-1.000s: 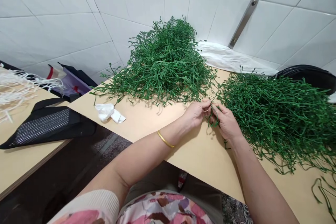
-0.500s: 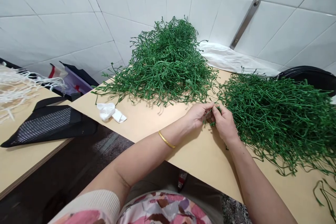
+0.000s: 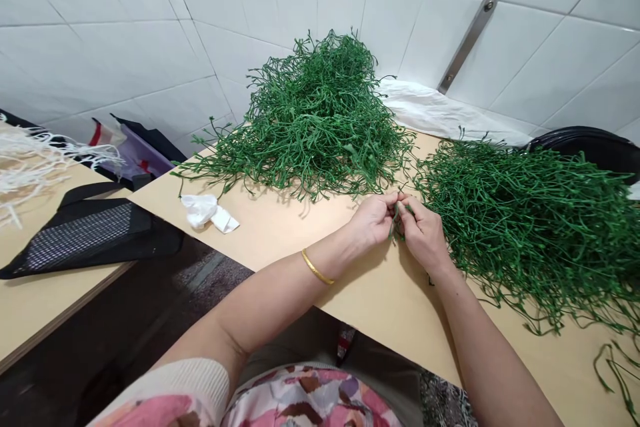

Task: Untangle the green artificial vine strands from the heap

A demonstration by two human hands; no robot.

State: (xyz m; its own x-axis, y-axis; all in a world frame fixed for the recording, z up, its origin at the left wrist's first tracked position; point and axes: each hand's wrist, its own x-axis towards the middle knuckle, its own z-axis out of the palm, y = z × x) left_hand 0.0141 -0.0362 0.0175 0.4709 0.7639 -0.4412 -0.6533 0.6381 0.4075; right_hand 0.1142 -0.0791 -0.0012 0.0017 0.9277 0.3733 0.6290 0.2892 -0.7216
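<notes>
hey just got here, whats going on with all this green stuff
A person is working at a table with bare hands. The left hand and right hand meet at the fingertips, pinching a small green piece between them, mostly hidden by the fingers. A tall heap of green stems lies beyond the hands against the tiled wall, and a second green heap spreads to the right. A crumpled white wad lies to the left.

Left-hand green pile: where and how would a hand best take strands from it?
Probably pinch the green pile at its left edge, coming from the left and slightly above: there thin strands splay out low over the table, while the middle is a dense, heaped tangle.
</notes>
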